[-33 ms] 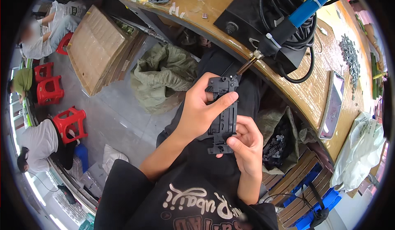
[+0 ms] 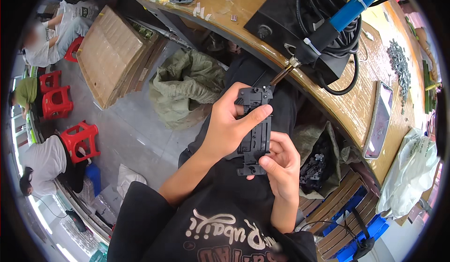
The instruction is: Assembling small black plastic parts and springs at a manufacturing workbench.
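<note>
Both my hands hold a long black moulded plastic part (image 2: 255,137) above my lap. My left hand (image 2: 229,126) grips its upper half, thumb laid across the front and fingers behind. Around the lower end, my right hand (image 2: 280,166) closes with the thumb at its edge and the fingers curled behind. The part's top corner is right at the tip of a soldering iron (image 2: 290,66) with a blue and black handle, fixed at the table edge and pointing down toward me. Whether tip and part touch I cannot tell.
A black box (image 2: 269,22) with coiled cable stands on the wooden table (image 2: 351,116). A phone (image 2: 378,121) and small dark pieces (image 2: 398,67) lie right. Below are an open green sack (image 2: 187,83), another sack of black parts (image 2: 318,168) and leaning cardboard (image 2: 110,55). People sit at far left.
</note>
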`<control>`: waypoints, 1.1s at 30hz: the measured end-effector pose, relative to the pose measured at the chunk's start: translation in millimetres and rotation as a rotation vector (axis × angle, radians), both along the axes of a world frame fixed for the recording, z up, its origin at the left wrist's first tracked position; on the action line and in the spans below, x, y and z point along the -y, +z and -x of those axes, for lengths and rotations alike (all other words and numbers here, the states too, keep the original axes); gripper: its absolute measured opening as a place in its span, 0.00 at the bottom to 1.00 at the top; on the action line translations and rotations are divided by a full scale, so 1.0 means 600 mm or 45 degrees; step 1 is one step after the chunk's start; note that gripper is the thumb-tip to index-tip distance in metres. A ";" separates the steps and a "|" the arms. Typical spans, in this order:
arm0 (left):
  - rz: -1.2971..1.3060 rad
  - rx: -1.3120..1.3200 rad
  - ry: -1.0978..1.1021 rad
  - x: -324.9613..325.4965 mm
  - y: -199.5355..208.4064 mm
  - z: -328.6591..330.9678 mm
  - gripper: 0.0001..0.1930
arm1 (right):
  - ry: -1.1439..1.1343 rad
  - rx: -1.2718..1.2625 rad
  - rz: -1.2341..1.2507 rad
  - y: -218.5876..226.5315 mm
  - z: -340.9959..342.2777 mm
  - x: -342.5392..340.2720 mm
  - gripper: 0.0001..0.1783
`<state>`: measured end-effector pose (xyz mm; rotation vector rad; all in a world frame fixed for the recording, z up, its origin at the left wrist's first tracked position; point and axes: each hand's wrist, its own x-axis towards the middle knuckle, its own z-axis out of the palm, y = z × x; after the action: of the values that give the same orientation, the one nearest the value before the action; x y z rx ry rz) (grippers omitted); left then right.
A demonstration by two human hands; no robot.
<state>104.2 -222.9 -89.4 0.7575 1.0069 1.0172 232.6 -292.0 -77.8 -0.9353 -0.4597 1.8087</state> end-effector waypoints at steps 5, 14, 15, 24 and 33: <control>-0.011 0.035 0.007 -0.002 0.007 -0.001 0.11 | -0.006 -0.019 0.004 0.008 0.000 -0.002 0.21; -0.166 0.036 -0.082 0.004 0.003 0.008 0.16 | -0.039 -0.061 -0.005 0.011 0.004 -0.006 0.20; -0.166 0.036 -0.083 0.007 0.002 0.010 0.16 | -0.040 -0.061 -0.005 0.010 0.005 -0.007 0.20; -0.122 -0.125 -0.144 0.016 0.003 0.007 0.22 | 0.191 0.285 0.099 0.002 0.022 -0.030 0.12; -0.116 -0.038 -0.041 0.013 0.008 0.010 0.17 | 0.096 0.267 0.059 0.000 0.042 -0.034 0.08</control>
<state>98.2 -230.8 -84.7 0.8637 0.9757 1.0319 207.6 -271.4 -77.8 -1.1602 -0.5929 1.8031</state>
